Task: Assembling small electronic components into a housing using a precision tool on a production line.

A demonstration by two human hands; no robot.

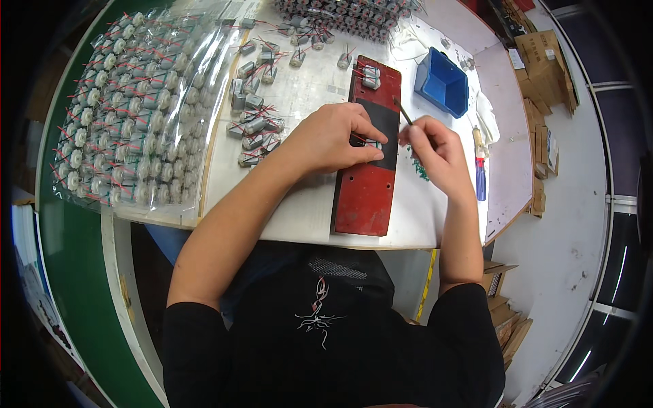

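Note:
My left hand [333, 139] is closed over the black pad on the red board [364, 207], its thumb and fingertips on a small motor [373, 144] that is mostly hidden beneath them. To the right of the board, my right hand [441, 155] grips a thin dark rod-like tool [403, 110]. The tool's far end points up and left toward the board's edge; its kind cannot be made out. Farther up the board lie small silver motors [371, 77] with red wires.
Loose motors [253, 126] with red wires lie left of the board. A plastic-covered tray of motors [129, 109] fills the far left. At right are a blue bin [442, 81], a screwdriver [480, 163] and green bits [420, 168]. More motors [347, 17] are stacked at the back.

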